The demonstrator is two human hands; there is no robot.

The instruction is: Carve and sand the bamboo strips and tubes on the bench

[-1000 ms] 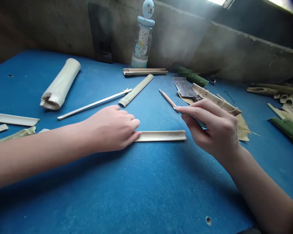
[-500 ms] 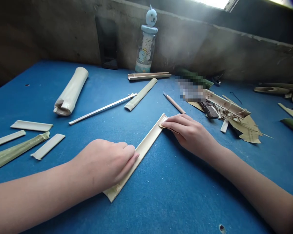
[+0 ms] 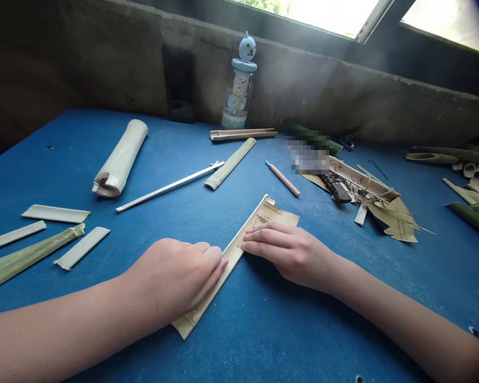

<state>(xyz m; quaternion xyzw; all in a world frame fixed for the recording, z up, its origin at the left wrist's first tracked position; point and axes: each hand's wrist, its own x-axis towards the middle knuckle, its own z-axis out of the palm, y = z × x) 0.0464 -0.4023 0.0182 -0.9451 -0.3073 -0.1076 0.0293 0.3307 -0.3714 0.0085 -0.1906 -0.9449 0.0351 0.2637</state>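
A split bamboo strip [image 3: 235, 254], pale and hollowed like a trough, lies slantwise on the blue table. My left hand [image 3: 179, 274] is closed around its near part, with the fingertips at the right edge. In my right hand [image 3: 287, 250] is a piece of sandpaper [image 3: 283, 215], tan with printing on its back, pressed by the fingers into the hollow about midway along. The fingers cover part of the sandpaper. Beyond the strip's far end lies a wooden-handled carving tool [image 3: 284, 180].
Several bamboo offcuts [image 3: 56, 214] lie at left, near a thick bamboo tube [image 3: 122, 158]. Behind stand a bottle [image 3: 236, 103] and a dark phone-like slab [image 3: 178, 85]. At right are a dark-handled knife [image 3: 335, 187], torn sandpaper [image 3: 397, 215] and more bamboo pieces [image 3: 473, 218].
My right hand has slid the sandpaper from the strip's far end toward me, and its printed back now shows. My left hand keeps its grip. The view has tilted up slightly.
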